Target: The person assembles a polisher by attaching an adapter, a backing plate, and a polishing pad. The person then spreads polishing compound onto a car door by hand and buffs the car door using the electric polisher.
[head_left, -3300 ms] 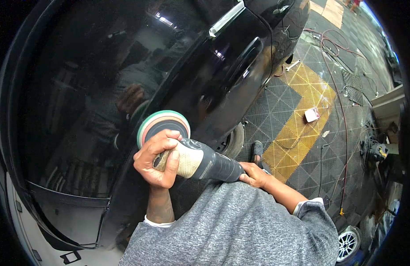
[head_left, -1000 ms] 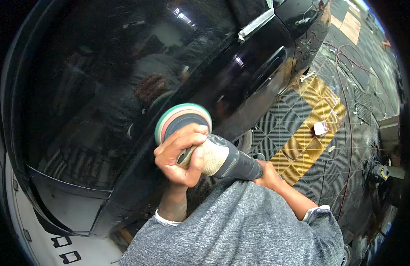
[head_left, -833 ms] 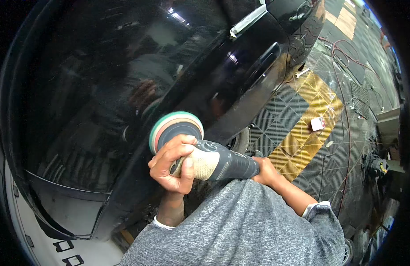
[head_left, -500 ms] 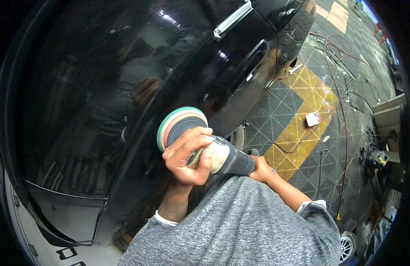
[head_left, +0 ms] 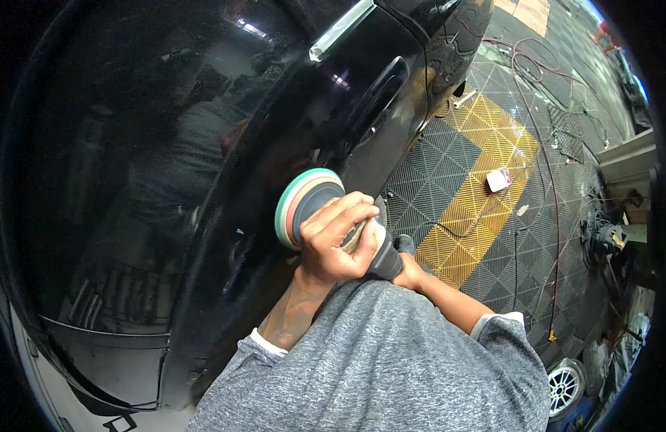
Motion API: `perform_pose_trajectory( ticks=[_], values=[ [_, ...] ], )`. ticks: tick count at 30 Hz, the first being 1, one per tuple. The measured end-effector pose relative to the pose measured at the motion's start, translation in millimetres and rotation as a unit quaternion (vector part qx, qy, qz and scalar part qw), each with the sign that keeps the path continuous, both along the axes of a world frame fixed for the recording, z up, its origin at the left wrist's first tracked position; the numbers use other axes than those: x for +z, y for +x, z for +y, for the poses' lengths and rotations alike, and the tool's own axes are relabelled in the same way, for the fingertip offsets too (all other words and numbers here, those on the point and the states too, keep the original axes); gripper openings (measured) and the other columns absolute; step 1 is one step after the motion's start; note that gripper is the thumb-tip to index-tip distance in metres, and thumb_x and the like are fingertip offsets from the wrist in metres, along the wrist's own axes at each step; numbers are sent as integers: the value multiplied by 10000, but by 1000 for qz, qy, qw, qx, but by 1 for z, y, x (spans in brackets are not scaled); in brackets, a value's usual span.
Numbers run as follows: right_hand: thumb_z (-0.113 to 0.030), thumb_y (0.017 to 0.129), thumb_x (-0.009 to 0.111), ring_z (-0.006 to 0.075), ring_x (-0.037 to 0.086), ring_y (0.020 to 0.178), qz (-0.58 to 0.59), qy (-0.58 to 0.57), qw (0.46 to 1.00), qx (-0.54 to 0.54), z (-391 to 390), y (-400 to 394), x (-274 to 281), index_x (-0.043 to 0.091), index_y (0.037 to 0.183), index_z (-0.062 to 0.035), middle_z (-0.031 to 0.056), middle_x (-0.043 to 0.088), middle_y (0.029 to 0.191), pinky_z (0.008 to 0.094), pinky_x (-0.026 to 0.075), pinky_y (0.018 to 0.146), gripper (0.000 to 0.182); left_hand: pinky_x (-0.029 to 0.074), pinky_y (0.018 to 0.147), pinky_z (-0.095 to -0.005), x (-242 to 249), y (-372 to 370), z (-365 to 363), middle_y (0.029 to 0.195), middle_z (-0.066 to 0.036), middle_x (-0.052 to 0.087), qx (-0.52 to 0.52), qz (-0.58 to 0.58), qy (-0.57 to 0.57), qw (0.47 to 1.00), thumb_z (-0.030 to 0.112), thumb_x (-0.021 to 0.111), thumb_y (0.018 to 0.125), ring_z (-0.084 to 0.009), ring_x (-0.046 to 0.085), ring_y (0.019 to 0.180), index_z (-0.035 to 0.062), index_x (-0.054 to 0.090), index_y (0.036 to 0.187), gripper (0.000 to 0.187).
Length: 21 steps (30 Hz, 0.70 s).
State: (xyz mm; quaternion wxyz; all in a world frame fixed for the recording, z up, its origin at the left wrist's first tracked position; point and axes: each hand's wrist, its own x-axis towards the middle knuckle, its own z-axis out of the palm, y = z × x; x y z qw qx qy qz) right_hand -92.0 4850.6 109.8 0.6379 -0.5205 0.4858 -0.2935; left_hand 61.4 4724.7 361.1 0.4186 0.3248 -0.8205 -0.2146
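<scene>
A car polisher with a round foam pad, green at its outer face, lies against the black car body. My left hand is wrapped over the tool's head, just behind the pad. Around the dark rear of the handle, close to my shirt, my right hand is closed; its fingers are partly hidden. The glossy paint mirrors lights and my own shape. Above the pad, a strip of masking tape runs along a seam, with a door handle below it.
Black and yellow floor tiles lie to the right, with a small white and red box on them. A red hose crosses the floor. A wheel stands at lower right. A wrench lies near the car.
The polisher, with both my hands on it, has shifted right across the panel, away from the large reflective area. My view has moved slightly, so the car and floor appear further left.
</scene>
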Motion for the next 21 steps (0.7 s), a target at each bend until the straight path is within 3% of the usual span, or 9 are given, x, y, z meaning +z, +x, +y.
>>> perform_pose_trajectory(
  ticks=[8, 21],
  values=[
    [-245, 689, 842, 174, 693, 939, -32, 38, 999, -4, -2, -1, 2, 701, 1004, 17, 94, 752, 1003, 357, 542, 862, 434, 574, 782, -360, -1, -14, -6, 918, -201, 716, 0, -1, 17, 1000, -42, 654, 727, -306, 727, 831, -41, 694, 899, 177],
    [-264, 697, 814, 199, 699, 934, -30, 19, 999, -12, 1, -2, -18, 696, 994, 6, 108, 748, 984, 372, 541, 836, 417, 576, 800, -361, -9, -26, -13, 930, -191, 719, 2, -8, 29, 1000, -16, 664, 721, -313, 730, 865, -26, 699, 903, 186]
  ],
)
